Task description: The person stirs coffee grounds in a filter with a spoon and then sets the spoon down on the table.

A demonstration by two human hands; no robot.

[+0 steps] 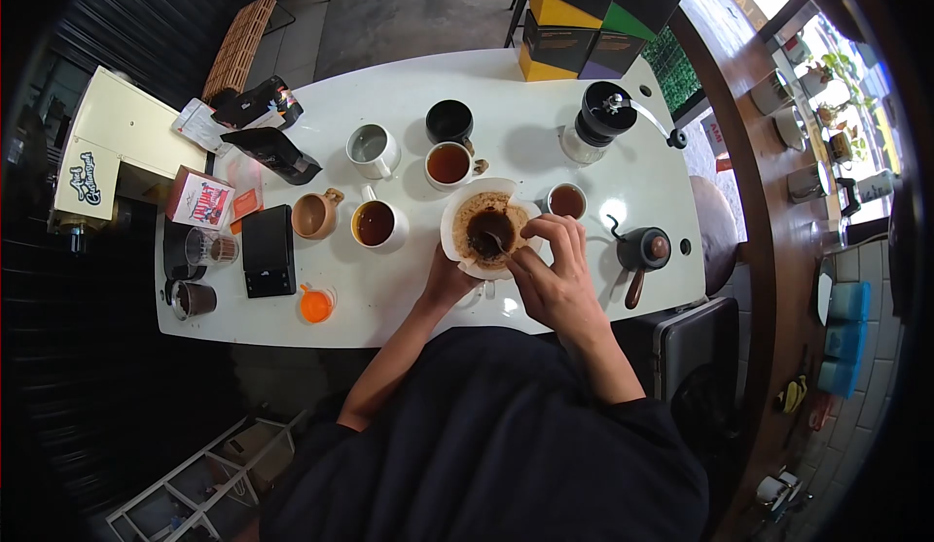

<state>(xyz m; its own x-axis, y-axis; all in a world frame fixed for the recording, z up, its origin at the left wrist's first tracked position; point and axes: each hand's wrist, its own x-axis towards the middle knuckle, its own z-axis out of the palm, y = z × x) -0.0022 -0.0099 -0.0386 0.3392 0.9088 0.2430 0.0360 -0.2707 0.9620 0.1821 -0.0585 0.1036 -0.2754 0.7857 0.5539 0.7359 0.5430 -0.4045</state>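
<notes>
White paper filter (465, 213) full of wet brown coffee grounds, sitting in a pour-over dripper near the front edge of the white oval table (409, 299). Right hand (555, 274) pinching a small metal spoon (493, 241), bowl end down in the dark slurry at the middle of the filter. Left hand (446, 279) wrapped around the dripper's lower left side, mostly hidden under the filter rim, so can't tell how tight. Just beside the filter: small cup of brown coffee (566, 200) on the right, white mug of dark coffee (377, 224) on the left. Black gooseneck kettle (642, 250) further right, black hand grinder (601, 116) behind, black scale (268, 250) well off to the left.
</notes>
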